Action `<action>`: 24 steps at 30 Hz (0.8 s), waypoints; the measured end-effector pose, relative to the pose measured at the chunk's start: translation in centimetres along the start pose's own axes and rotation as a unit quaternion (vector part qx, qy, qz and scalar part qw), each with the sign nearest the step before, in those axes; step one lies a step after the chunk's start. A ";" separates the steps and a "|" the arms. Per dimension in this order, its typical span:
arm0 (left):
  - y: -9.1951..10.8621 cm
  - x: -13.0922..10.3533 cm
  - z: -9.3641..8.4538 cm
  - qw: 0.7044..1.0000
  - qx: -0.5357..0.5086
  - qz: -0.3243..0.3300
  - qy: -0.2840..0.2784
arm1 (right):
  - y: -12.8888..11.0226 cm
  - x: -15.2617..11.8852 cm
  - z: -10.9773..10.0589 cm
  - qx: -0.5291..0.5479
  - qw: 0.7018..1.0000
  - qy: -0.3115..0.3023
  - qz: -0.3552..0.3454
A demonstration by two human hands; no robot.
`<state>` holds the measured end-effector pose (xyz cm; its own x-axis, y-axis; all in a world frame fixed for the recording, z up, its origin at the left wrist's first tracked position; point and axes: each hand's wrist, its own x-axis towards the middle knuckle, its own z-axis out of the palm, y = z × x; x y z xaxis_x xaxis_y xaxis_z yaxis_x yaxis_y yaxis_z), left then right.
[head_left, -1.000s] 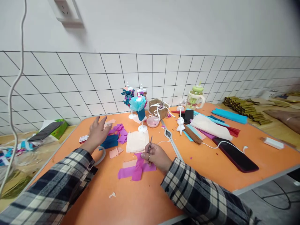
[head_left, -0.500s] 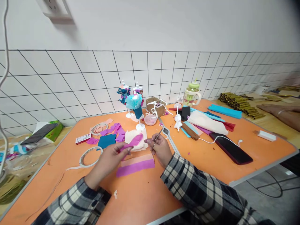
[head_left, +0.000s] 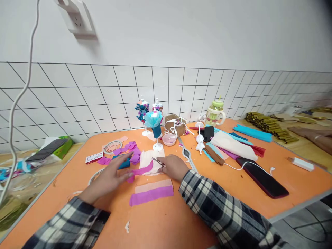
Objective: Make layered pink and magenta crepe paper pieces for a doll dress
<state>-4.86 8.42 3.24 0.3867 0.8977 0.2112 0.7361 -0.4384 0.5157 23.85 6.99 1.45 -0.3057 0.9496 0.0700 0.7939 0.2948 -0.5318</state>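
Note:
My left hand [head_left: 110, 178] hovers over the table with its fingers spread. Its fingertips are near a curved purple crepe paper strip [head_left: 145, 169], which lies partly on a cream paper sheet [head_left: 158, 155]; I cannot tell if they touch it. My right hand [head_left: 173, 166] is closed on a slim dark two-pronged tool [head_left: 156, 160], its tips over the cream sheet. In front lie a peach strip [head_left: 153, 186] and a purple strip [head_left: 153, 197], edge to edge. A blue paper piece [head_left: 123, 162] is partly hidden behind my left hand.
Small paper-dressed white stands [head_left: 157, 133] rise behind, near a pink bowl [head_left: 169, 139] and a brown box [head_left: 175, 125]. Tape rolls [head_left: 112, 147] and purple scraps lie left. Rightward are a white figure [head_left: 200, 141], paper rolls, a phone [head_left: 261, 176] with cable and a lidded jug [head_left: 215, 114].
My left hand has let go of the purple strip, which now lies on the cream sheet, and has drawn left with its fingers apart. My right hand has turned the tool's tips leftward over the sheet.

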 end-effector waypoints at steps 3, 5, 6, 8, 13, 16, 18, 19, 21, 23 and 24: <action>-2.1 -2.1 -3.0 0.997 0.031 -0.070 0.013 | -1.4 1.7 -0.3 -0.049 0.998 -0.024 -0.014; -3.3 -3.4 -3.8 0.995 0.042 -0.091 0.003 | -2.2 2.9 -0.1 -0.066 0.997 -0.035 -0.023; -3.9 -3.9 -3.8 0.994 0.046 -0.094 -0.004 | -2.6 3.4 0.1 -0.070 0.996 -0.038 -0.027; -4.8 -4.6 -3.1 0.993 0.057 -0.099 -0.015 | -3.1 4.3 0.7 -0.068 0.996 -0.043 -0.029; -6.0 -4.9 -1.9 0.989 0.065 -0.129 -0.018 | -2.3 5.8 2.5 -0.014 0.996 -0.088 0.005; -6.2 -4.9 -2.2 0.990 0.017 -0.140 -0.026 | -1.0 6.1 3.2 0.048 0.989 -0.134 0.046; -6.2 -4.9 -2.5 0.988 -0.024 -0.155 -0.010 | -0.3 6.1 3.4 0.095 0.980 -0.166 0.060; -6.1 -4.9 -2.5 0.986 -0.047 -0.163 0.002 | 0.0 6.1 3.4 0.116 0.976 -0.176 0.062; -5.9 -5.0 -2.6 0.980 -0.095 -0.172 0.032 | 0.2 5.9 3.3 0.148 0.971 -0.181 0.056; -5.3 -5.1 -2.6 0.972 -0.144 -0.173 0.063 | 0.1 5.8 3.0 0.172 0.972 -0.158 0.039; -4.9 -5.1 -2.5 0.968 -0.166 -0.173 0.078 | -0.1 5.6 2.7 0.182 0.973 -0.136 0.028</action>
<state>-11.87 6.09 1.73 0.0415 0.9952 0.0887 0.5772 -0.0963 0.8109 20.68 12.01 -0.39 -0.4342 0.8852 -0.1670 0.5898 0.1392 -0.7955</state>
